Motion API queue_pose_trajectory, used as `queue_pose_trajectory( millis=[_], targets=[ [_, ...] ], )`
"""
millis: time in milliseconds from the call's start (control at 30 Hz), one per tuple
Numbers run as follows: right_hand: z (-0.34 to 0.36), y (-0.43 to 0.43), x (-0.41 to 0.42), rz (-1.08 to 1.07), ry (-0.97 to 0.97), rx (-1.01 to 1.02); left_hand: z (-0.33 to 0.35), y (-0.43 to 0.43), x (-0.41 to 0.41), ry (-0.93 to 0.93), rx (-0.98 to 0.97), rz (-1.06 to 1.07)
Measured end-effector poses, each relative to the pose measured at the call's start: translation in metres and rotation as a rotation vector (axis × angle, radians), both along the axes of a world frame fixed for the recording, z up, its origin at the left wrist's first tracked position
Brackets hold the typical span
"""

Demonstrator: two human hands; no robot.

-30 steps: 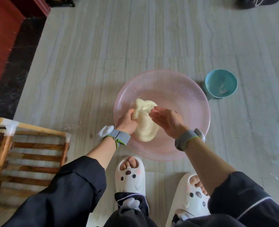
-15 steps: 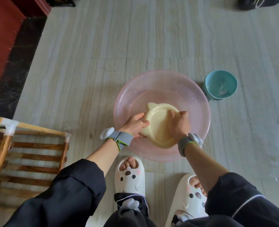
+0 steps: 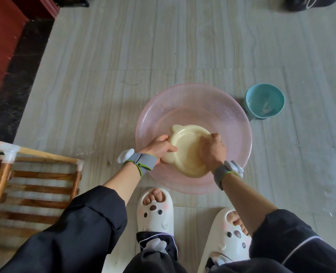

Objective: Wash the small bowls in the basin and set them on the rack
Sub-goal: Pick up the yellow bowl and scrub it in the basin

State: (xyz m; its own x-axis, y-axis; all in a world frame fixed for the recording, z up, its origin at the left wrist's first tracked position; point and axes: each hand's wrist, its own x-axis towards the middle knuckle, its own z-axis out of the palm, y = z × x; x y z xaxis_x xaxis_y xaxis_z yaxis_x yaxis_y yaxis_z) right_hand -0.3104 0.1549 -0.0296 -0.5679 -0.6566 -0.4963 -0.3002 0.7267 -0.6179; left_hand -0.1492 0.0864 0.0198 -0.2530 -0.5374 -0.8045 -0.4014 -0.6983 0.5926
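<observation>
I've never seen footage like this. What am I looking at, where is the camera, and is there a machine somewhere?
There is no machine here: a person works with bare hands, and the single camera sits on their head, looking down. That is why you see their own arms, knees and slippers. On the tiled floor stands a pink basin. Inside it, the left hand and right hand both grip a cream bowl with little ears. A teal bowl sits just beside the basin. At the left stands a wooden rack. Both wrists wear grey wristbands.

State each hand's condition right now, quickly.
Left hand: grips the cream bowl at its left edge.
Right hand: grips the same bowl at its right edge.
</observation>
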Motion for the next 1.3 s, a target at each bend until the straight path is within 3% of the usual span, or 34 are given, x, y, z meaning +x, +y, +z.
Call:
queue_pose_trajectory(
  millis=[100, 200, 367, 533, 667, 767, 833, 967, 1133, 1233, 1300],
  targets=[
    [-0.003, -0.001, -0.009, 0.15, 0.02, -0.006, -0.004, -0.001, 0.007, -0.065, -0.021, -0.075],
    [-0.005, -0.003, -0.01, 0.244, -0.078, 0.013, -0.009, -0.003, 0.012, -0.108, -0.056, -0.065],
    [-0.01, -0.003, -0.018, -0.003, -0.312, 0.034, -0.048, -0.012, 0.024, -0.25, -0.167, -0.067],
    [-0.013, -0.001, -0.021, -0.221, -0.128, 0.255, -0.027, -0.013, 0.02, -0.413, -0.36, -0.132],
    [-0.006, -0.012, -0.012, -0.332, -0.413, 0.196, -0.028, -0.011, 0.021, -0.504, -0.418, -0.18],
    [0.008, -0.022, -0.003, -0.41, -0.855, -0.014, -0.033, -0.009, 0.019, -0.525, -0.425, -0.216],
    [0.023, -0.03, 0.004, -0.337, -1.006, -0.103, -0.034, -0.008, 0.018, -0.518, -0.408, -0.225],
    [0.011, -0.033, -0.006, -0.29, -0.737, -0.059, -0.034, -0.011, 0.021, -0.501, -0.397, -0.231],
    [-0.016, -0.009, -0.031, -0.128, -0.192, 0.262, -0.037, -0.008, 0.02, -0.471, -0.405, -0.275],
    [-0.017, -0.005, -0.024, -0.205, -0.178, 0.263, -0.038, -0.006, 0.016, -0.462, -0.407, -0.305],
    [-0.01, -0.013, -0.014, -0.281, -0.391, 0.156, -0.04, -0.006, 0.015, -0.451, -0.403, -0.316]
  ],
)
